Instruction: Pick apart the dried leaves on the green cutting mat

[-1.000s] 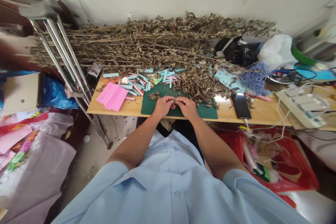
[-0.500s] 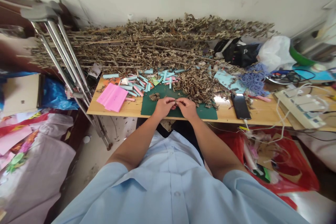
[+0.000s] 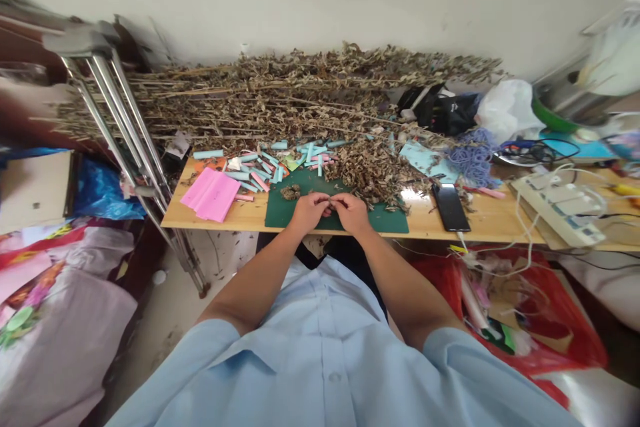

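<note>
Both forearms reach forward from the short sleeves, elbows bent and spread, and converge above the front edge of the table (image 3: 175, 217). The left hand (image 3: 307, 212) and right hand (image 3: 353, 212) meet over the front part of the green mat (image 3: 280, 215), backs up, fingers curled inward, thumbs and forefingers brought tip to tip. Whether either hand is closed on anything cannot be told; whatever may lie between the fingertips is too small to make out.

A small clump of dried leaves (image 3: 290, 193) sits on the mat just beyond the left hand, toward the mat's left edge, apart from the fingers. The larger leaf pile (image 3: 367, 170) covers the mat's far right corner and spills past its right edge, near the right hand. Blue and pink rolls (image 3: 239, 175) lie scattered beyond the mat's far left corner. Pink sheets (image 3: 210, 193) rest by the table's front left corner; a phone (image 3: 450, 207) lies near the front edge, right of the mat.
</note>
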A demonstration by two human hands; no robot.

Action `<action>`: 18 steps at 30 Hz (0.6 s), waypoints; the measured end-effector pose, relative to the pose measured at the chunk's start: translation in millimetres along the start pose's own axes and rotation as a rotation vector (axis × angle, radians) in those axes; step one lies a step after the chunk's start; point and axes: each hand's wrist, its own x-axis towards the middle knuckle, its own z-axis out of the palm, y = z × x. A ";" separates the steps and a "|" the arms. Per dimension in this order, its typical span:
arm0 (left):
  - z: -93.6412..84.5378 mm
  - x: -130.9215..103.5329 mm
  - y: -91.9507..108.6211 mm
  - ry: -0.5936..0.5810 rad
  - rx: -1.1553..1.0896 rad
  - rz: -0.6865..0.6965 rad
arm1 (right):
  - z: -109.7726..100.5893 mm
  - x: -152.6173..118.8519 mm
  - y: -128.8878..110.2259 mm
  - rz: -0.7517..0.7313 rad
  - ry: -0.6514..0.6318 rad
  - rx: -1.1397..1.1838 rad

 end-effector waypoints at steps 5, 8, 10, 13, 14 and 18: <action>0.2 -0.7 3.7 0.025 0.027 -0.024 | -1.0 -0.9 -8.2 -0.065 -0.017 -0.054; 1.3 -2.3 5.9 0.054 0.062 -0.020 | -0.5 -1.6 -9.7 -0.083 0.000 -0.062; 2.1 -3.1 6.9 0.071 0.062 -0.024 | -0.1 -1.4 -8.7 -0.078 0.011 -0.056; 2.3 -3.1 7.4 0.085 0.035 -0.035 | -0.6 -0.2 -6.3 -0.048 0.016 -0.029; 1.9 -2.8 6.9 0.078 0.019 -0.038 | -1.1 0.3 -5.6 -0.029 0.010 -0.012; -1.4 -0.4 2.2 0.020 -0.077 -0.041 | -3.4 2.8 -4.9 0.052 -0.049 0.099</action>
